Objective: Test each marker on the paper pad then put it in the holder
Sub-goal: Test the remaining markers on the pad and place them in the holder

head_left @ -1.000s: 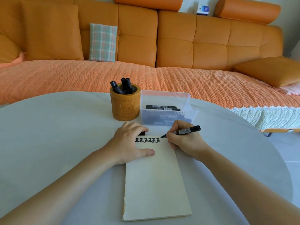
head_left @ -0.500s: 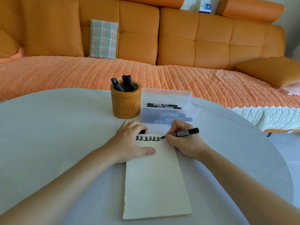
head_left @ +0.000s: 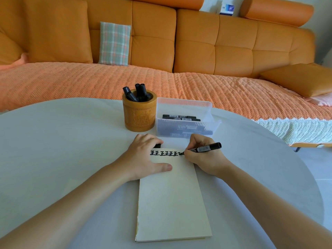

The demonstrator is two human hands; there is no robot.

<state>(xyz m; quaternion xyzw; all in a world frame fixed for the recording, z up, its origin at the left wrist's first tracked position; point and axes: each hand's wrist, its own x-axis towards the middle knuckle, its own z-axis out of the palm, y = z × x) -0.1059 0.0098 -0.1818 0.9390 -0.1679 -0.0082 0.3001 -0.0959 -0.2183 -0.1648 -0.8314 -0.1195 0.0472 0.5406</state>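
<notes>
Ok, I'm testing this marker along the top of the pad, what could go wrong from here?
The marker has its tip at the right edge of the paper pad, where the row of marks ends; another stroke may run onto the table. Your left hand, curled over what looks like the cap, rests beside the marks and could smear them.

row of thick black "正"-like characters [head_left: 165,153] along top of paper pad [head_left: 172,203]. barcode label on marker [head_left: 204,149], print too small. white labels on boxed markers [head_left: 179,117] illegible. blue-white packet [head_left: 227,9] behind sofa, lettering blurred.
</notes>
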